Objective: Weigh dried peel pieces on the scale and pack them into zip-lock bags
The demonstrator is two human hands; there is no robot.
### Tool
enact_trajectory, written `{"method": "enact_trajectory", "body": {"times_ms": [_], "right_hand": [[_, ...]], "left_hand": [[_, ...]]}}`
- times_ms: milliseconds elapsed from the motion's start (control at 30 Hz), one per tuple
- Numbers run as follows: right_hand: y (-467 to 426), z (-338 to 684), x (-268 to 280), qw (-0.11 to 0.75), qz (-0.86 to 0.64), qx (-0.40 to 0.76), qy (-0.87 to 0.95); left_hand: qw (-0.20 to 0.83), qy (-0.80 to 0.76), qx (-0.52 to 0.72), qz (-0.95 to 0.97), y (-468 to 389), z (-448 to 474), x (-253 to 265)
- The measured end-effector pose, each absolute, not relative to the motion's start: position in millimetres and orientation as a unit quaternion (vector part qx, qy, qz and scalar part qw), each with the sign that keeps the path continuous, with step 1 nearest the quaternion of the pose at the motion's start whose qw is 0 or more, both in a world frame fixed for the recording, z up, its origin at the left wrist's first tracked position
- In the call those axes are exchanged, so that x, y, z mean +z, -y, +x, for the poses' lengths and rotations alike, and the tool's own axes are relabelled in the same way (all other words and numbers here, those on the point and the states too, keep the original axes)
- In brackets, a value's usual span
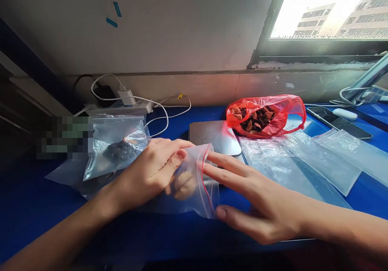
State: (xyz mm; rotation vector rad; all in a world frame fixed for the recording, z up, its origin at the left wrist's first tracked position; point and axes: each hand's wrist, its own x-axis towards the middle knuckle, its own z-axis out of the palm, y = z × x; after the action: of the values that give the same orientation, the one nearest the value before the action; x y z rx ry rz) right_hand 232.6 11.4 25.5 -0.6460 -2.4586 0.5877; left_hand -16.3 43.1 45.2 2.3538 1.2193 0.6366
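Observation:
In the middle of the head view is a clear zip-lock bag [194, 200] with a red strip along its mouth. Rounded tan pieces [183, 185] show through the plastic; their exact kind is unclear. My left hand [163, 161] grips the bag's far side, thumb on top. My right hand [254, 194] has its fingers stretched out, two of them reaching into the mouth from the right. Its thumb is spread apart at the near corner of the opening. Behind the bag lies a flat silver-topped device [209, 135], partly hidden.
A red plastic bag [281, 119] of dark brown pieces stands at the back right. Several clear zip-lock bags [330, 161] lie to the right, near a phone [339, 122]. Filled bags [121, 121] lie left. A power strip [141, 106] with cables runs along the wall.

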Motion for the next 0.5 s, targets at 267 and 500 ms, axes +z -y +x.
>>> {"method": "enact_trajectory", "body": {"times_ms": [267,500], "right_hand": [[-13.4,224.4,7.8,0.359,-0.279,0.269,0.849],[-20.7,227.1,24.2,0.398,-0.381,0.246,0.797]], "left_hand": [[0.398,-0.489,0.258,0.732,-39.4,-2.4,35.6],[0.489,-0.483,0.317,0.653,-40.2,-4.4,43.8]]}}
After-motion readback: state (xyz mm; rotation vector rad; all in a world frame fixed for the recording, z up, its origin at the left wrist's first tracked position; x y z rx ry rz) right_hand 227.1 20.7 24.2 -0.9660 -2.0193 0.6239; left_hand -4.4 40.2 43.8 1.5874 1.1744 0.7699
